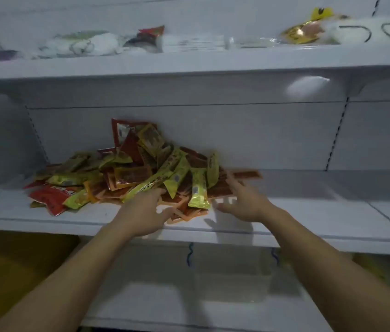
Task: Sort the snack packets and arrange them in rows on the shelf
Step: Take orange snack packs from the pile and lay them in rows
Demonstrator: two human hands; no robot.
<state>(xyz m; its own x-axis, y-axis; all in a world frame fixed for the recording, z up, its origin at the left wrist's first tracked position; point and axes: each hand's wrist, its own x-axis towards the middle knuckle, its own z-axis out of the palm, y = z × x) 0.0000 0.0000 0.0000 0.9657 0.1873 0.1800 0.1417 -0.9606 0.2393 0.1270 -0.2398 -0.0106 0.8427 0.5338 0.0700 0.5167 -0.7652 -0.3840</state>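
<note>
Pile: snack packets (141, 173), red/yellow/orange, heaped unsorted on middle shelf (308, 212) by back wall.
L grip (142, 212): fingers spread, empty, at pile's front.
R grip (244, 202): spread, empty, at pile's right edge.

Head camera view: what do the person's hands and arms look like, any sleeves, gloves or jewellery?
The left hand and right hand are bare, ungloved. Both forearms show uncovered down to the frame edge; no sleeve in view. No watch, bracelet or ring shows.
</note>
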